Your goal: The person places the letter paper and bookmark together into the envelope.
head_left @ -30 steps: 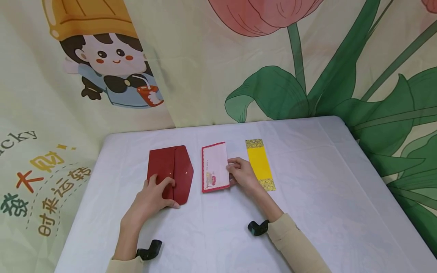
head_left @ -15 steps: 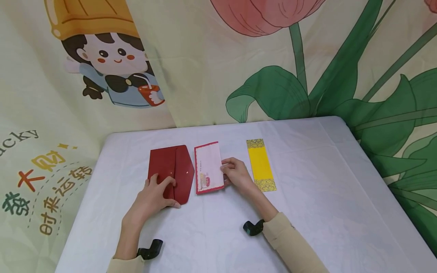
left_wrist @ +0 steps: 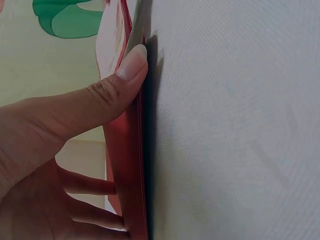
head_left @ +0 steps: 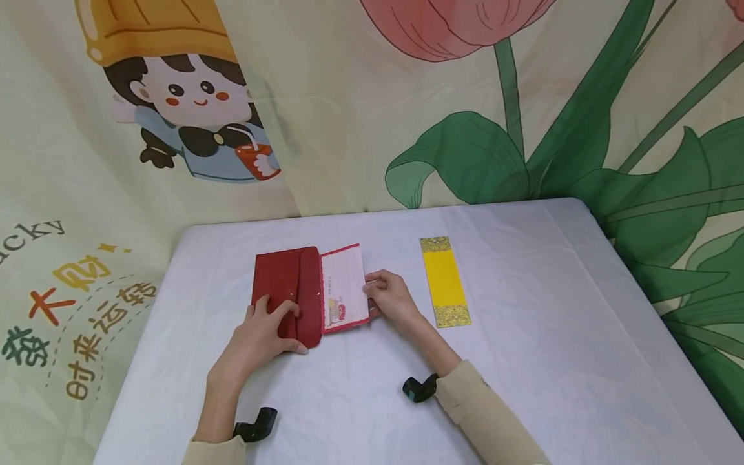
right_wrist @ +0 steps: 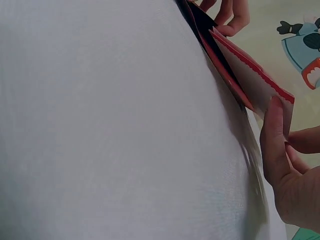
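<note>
A red envelope (head_left: pixel 278 274) lies on the table in the head view, its flap to the right. My left hand (head_left: pixel 261 336) rests spread on it, fingers on the pocket and thumb along the near edge; the left wrist view shows the thumb (left_wrist: pixel 117 82) at that edge. My right hand (head_left: pixel 391 300) pinches the right edge of a white card (head_left: pixel 344 284) with a red scalloped border. The card's left edge overlaps the flap. In the right wrist view the card (right_wrist: pixel 252 82) is tilted and its far end reaches the envelope's dark pocket opening.
A yellow strip (head_left: pixel 444 281) with gold patterned ends lies to the right of my right hand. White cloth covers the table (head_left: pixel 552 310). Behind it hangs a printed curtain (head_left: pixel 331 116). Small black devices (head_left: pixel 256 426) are on both wrists.
My right hand has slid the white card leftward, from beside the envelope until it overlaps the flap. My left hand and the yellow strip have stayed in place.
</note>
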`<act>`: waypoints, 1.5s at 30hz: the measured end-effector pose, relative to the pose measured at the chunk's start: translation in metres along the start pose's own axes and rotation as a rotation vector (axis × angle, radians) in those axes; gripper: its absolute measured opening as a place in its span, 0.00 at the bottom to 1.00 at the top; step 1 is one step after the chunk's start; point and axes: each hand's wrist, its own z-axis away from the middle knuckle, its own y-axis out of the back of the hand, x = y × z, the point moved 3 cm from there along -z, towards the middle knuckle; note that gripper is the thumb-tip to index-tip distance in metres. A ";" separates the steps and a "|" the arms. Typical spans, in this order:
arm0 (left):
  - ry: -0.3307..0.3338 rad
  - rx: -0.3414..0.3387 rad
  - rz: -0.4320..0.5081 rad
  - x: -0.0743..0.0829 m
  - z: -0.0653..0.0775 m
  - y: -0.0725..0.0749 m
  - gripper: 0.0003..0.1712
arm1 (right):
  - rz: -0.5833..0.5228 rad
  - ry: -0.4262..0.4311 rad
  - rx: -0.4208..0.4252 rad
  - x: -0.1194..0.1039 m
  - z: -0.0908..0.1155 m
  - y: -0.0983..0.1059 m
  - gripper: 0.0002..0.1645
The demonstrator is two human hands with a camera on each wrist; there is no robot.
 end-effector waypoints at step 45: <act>0.032 -0.024 -0.025 0.003 -0.001 0.000 0.41 | 0.078 0.087 -0.043 -0.005 -0.008 -0.045 0.22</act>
